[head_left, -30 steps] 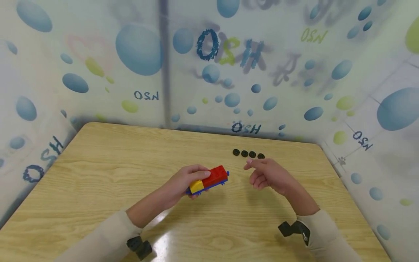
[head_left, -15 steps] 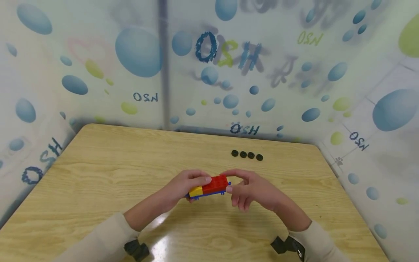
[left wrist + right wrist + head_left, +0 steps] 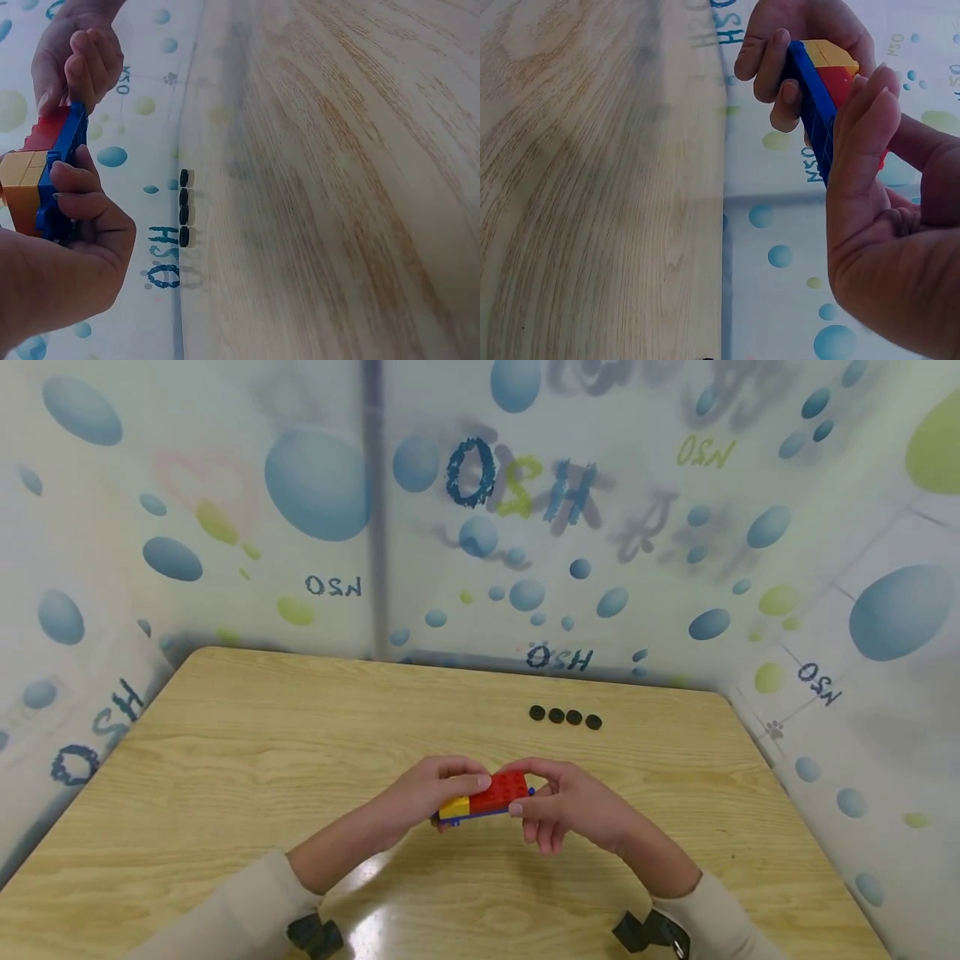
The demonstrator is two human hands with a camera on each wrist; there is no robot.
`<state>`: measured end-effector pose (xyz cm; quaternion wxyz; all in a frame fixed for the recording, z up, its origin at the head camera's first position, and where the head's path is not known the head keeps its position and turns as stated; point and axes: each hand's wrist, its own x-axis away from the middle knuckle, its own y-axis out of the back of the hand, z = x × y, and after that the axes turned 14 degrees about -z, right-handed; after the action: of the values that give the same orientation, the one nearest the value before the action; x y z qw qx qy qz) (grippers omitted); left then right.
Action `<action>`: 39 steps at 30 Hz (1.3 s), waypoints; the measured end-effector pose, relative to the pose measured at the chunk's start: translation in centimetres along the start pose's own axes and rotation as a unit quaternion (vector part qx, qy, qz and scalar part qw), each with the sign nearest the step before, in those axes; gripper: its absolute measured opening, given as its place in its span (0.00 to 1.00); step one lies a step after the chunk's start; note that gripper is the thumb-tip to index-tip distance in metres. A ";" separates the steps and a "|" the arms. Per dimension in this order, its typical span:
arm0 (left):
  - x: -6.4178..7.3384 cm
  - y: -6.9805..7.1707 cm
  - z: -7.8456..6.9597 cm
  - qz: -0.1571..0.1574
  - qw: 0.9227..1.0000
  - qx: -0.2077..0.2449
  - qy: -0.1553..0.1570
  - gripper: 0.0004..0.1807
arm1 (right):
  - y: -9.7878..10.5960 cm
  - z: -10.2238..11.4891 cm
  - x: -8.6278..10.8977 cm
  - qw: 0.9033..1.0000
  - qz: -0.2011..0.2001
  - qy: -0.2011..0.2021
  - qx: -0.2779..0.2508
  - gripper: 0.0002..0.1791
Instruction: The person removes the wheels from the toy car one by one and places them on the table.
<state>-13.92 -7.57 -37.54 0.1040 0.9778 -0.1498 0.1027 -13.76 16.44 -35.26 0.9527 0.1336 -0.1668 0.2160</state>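
Note:
A toy block car point(image 3: 504, 793) with red and yellow bricks on a blue base is held above the table, in the middle of the head view. My left hand point(image 3: 420, 797) grips its yellow end, thumb on top and fingers curled under the blue base point(image 3: 67, 139), as the left wrist view shows. At the red end, my right hand point(image 3: 581, 802) pinches the car between thumb and index finger. Its other fingers hang below, away from the car. From the right wrist, the blue underside point(image 3: 817, 101) is partly hidden by my right fingers.
Several small black wheels point(image 3: 556, 716) lie in a row on the wooden table point(image 3: 300, 718), beyond my right hand. White walls point(image 3: 435, 410) with blue and green spots stand at the table's back and sides.
My right hand has come left and down from near the wheels to take hold of the red end. The car has shifted slightly lower and been turned somewhat more level.

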 end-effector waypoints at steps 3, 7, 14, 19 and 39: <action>0.0 0.0 0.0 0.000 1.000 -0.001 0.001 0.22 | 0.1 -0.1 -0.1 1.000 0.000 0.003 -0.001 0.28; 0.0 0.1 0.4 0.001 1.000 0.005 0.003 0.23 | 0.2 -0.2 -0.2 1.000 0.000 0.006 0.001 0.28; 0.0 0.4 1.2 0.006 0.999 0.029 0.015 0.24 | 0.5 -0.6 -0.5 1.000 -0.005 0.005 0.008 0.28; 0.1 0.7 1.4 0.003 0.999 0.036 0.013 0.26 | 1.1 -0.9 -0.7 1.000 -0.013 0.001 0.003 0.28; 0.2 2.0 0.8 -0.057 0.998 0.008 0.003 0.27 | 2.8 -0.6 -2.2 1.000 -0.012 0.013 0.000 0.29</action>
<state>-14.24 -9.65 -37.92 0.1025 0.9852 -0.0929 0.1010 -16.77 18.27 -36.07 0.9573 0.1332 -0.1528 0.2062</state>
